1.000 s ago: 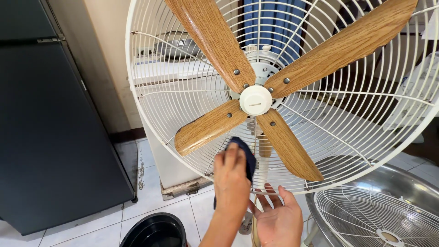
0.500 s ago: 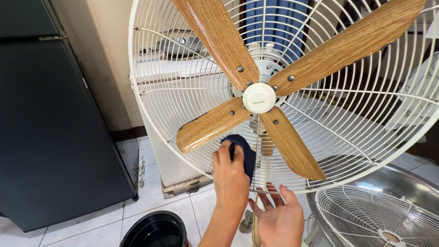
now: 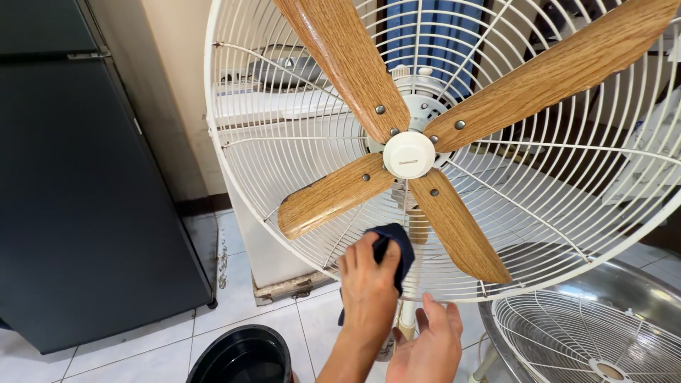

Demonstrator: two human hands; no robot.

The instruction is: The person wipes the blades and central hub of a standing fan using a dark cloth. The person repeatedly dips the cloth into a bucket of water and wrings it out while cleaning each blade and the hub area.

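A white standing fan with its front cover off shows wood-grain blades [image 3: 333,195] and a white hub [image 3: 408,154] in front of the rear wire guard [image 3: 284,152]. My left hand [image 3: 369,287] presses a dark blue cloth [image 3: 397,248] against the lower part of the guard, between two lower blades. My right hand [image 3: 429,347] is just below, fingers apart, touching the white stand pole [image 3: 406,320] without closing around it.
The detached front fan guard [image 3: 582,340] lies in a large metal basin [image 3: 638,284] at lower right. A black bucket [image 3: 241,354] stands on the white tiled floor [image 3: 234,305] at the bottom. A dark refrigerator [image 3: 78,184] fills the left side.
My left hand with the cloth has slid slightly up the guard toward the blades. My right hand stays by the pole.
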